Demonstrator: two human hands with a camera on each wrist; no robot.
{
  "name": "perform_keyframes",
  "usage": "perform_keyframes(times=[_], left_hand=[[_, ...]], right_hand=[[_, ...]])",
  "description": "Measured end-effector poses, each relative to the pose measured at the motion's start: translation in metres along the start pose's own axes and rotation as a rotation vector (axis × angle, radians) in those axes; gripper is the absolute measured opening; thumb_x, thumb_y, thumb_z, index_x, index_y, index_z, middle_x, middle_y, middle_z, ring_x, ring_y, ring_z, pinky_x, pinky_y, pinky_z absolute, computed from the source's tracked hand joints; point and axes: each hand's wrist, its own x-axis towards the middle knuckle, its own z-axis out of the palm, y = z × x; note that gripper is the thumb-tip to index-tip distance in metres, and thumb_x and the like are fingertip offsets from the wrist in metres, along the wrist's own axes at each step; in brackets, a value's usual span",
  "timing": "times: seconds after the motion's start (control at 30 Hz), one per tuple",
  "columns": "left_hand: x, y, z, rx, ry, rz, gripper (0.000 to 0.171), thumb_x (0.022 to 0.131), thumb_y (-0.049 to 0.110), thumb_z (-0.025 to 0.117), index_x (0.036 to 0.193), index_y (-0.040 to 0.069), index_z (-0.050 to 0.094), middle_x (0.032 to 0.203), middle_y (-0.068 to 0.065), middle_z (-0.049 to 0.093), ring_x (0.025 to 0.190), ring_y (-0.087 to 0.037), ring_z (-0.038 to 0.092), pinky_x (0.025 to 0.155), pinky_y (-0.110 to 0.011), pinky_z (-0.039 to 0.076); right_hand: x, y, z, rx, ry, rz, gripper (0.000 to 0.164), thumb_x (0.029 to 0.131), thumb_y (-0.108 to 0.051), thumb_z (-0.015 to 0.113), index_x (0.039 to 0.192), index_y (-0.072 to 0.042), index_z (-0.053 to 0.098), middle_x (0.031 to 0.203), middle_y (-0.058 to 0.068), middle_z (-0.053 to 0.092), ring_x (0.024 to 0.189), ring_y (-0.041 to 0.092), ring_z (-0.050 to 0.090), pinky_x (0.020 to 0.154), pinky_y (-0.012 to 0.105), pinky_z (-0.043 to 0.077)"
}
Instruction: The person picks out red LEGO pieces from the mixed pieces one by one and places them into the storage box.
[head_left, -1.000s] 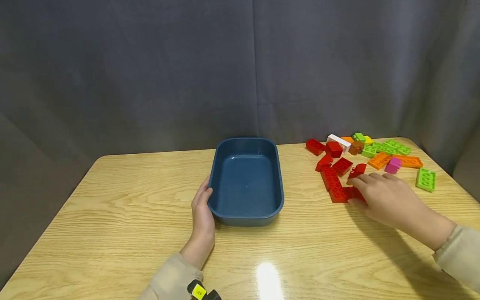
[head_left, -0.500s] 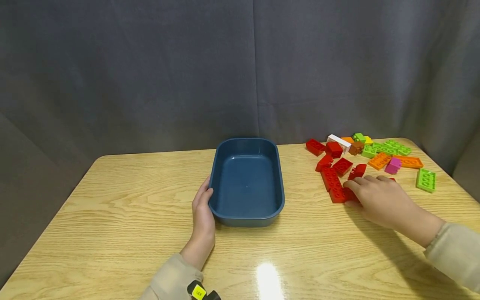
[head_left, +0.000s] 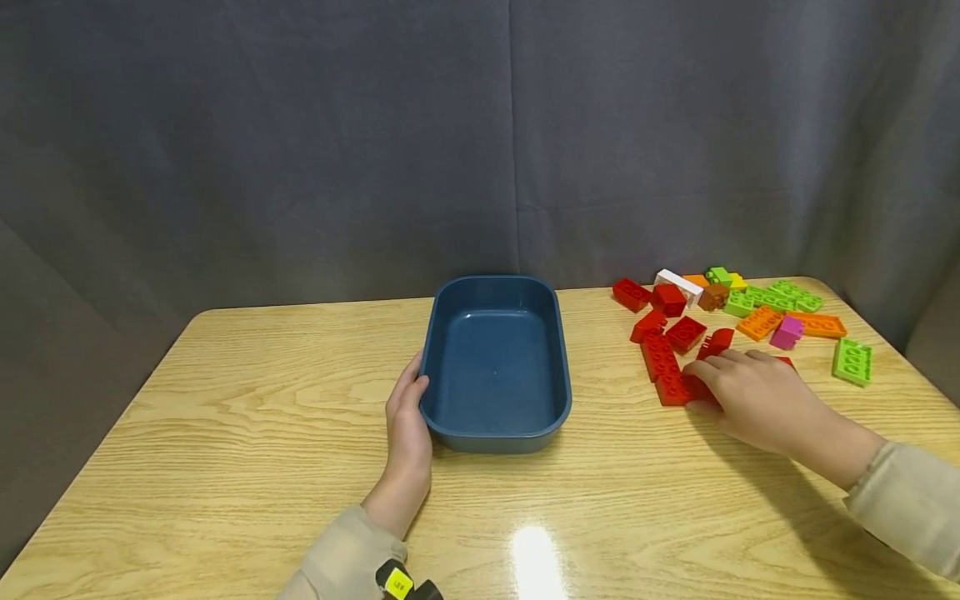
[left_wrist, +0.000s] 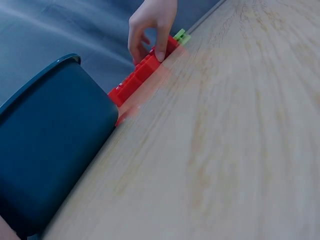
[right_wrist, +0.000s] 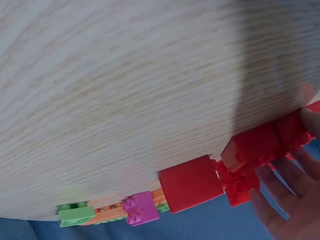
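In the head view, my left hand (head_left: 408, 433) holds the left side of a deep blue plastic tray (head_left: 495, 367), thumb at the rim and fingers along the outer wall. At the right, my right hand (head_left: 757, 400) reaches over red toy building bricks, fingers bent down. The right wrist view shows its thumb on the near side of a red brick (right_wrist: 290, 131) and fingers on the far side, pinching it. This brick lines up with another red brick (right_wrist: 255, 145) and meets the corner of a red row (head_left: 662, 358). The palm hides part of the bricks.
Behind the red bricks lie a white brick (head_left: 678, 285), a brown one (head_left: 712, 297) and several green ones. Orange plates (head_left: 816, 324), a magenta brick (head_left: 787, 332) and a green plate (head_left: 852, 361) lie farther right. A dark grey curtain (head_left: 337, 150) hangs behind the wooden table (head_left: 262, 417).
My right hand has shifted slightly left against the red row, and a red brick now shows beyond its knuckles. My left hand keeps its hold on the tray.
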Motion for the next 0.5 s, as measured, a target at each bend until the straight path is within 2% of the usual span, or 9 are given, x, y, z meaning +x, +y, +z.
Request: perform_keyframes(times=[0.17,0.5], left_hand=[[-0.0008,0.0005,-0.0004,0.01,0.001,-0.005,0.048,0.095,0.009,0.031,0.142,0.004,0.04,0.153,-0.014,0.036,0.14,-0.024,0.027,0.12,-0.046,0.019],[-0.0002,0.0007,-0.0001,0.009,0.012,-0.009,0.047,0.095,0.008,0.031,0.141,0.004,0.042,0.152,-0.014,0.037,0.139,-0.024,0.029,0.12,-0.046,0.02]], right_hand=[[0.0002,-0.0003,-0.001,0.001,-0.008,-0.008,0.038,0.064,-0.009,0.074,0.101,-0.002,0.069,0.093,0.015,0.074,0.089,0.033,0.065,0.076,0.053,0.055],[0.0047,-0.0014,-0.0035,0.049,0.01,-0.017,0.043,0.061,-0.011,0.079,0.1,-0.002,0.063,0.087,0.013,0.073,0.078,0.029,0.066,0.069,0.049,0.057]])
